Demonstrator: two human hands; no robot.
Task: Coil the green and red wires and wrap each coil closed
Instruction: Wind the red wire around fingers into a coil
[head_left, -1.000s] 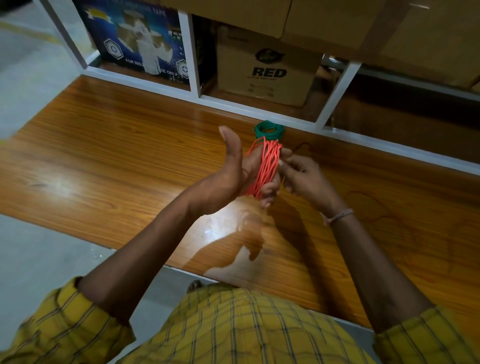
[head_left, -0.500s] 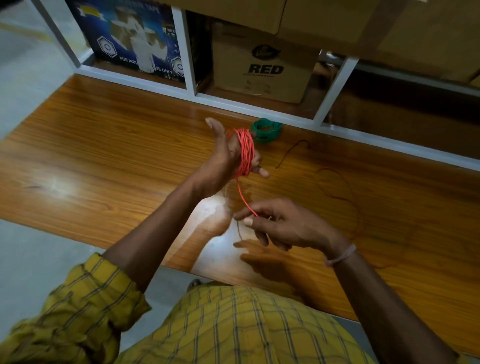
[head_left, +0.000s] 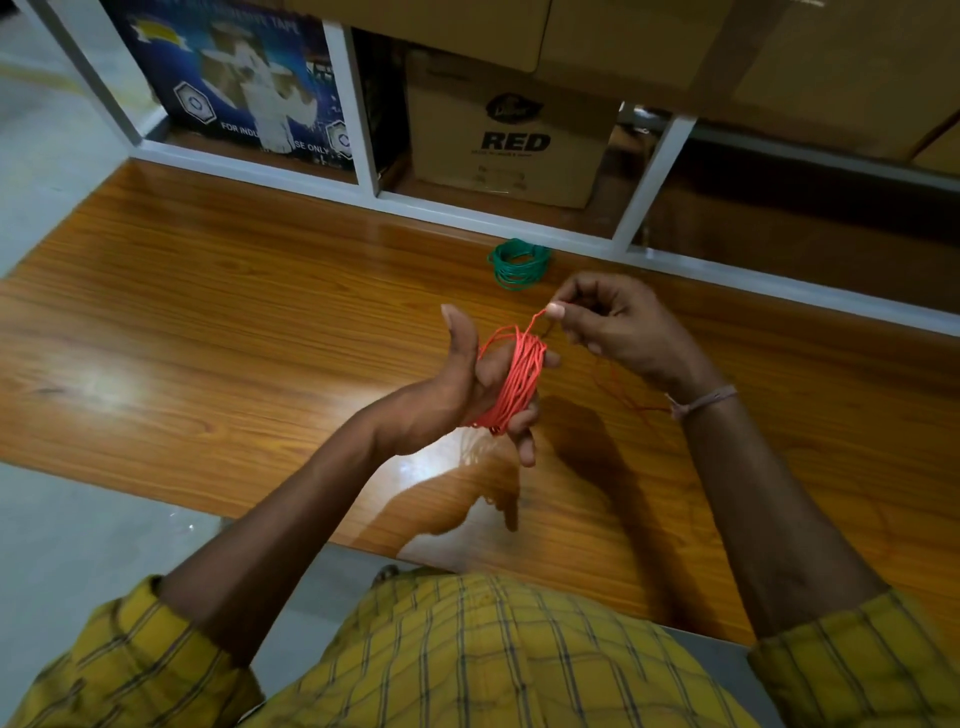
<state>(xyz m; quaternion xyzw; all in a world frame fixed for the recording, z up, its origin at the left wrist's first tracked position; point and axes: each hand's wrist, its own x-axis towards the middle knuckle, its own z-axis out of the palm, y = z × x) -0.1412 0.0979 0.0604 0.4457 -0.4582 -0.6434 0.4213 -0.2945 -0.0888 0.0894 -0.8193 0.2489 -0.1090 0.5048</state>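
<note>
Many loops of red wire (head_left: 514, 379) are wound around the fingers of my left hand (head_left: 457, 384), which stands upright with the thumb up above the wooden table (head_left: 234, 338). My right hand (head_left: 618, 322) pinches a strand of the same red wire between thumb and forefinger, just above and right of the coil. A loose tail of red wire (head_left: 623, 395) trails under my right wrist across the table. The green wire (head_left: 518, 262) lies as a finished-looking coil on the table near the back edge, apart from both hands.
A white shelf frame (head_left: 363, 109) runs along the table's back edge. Behind it stand a brown carton marked RED (head_left: 511, 140) and a blue printed box (head_left: 234, 78). Grey floor shows left of and in front of the table.
My right hand has swung from low in front of the coil up to just above it, carrying the red strand over the loops. My left hand has stayed upright with the coil.
</note>
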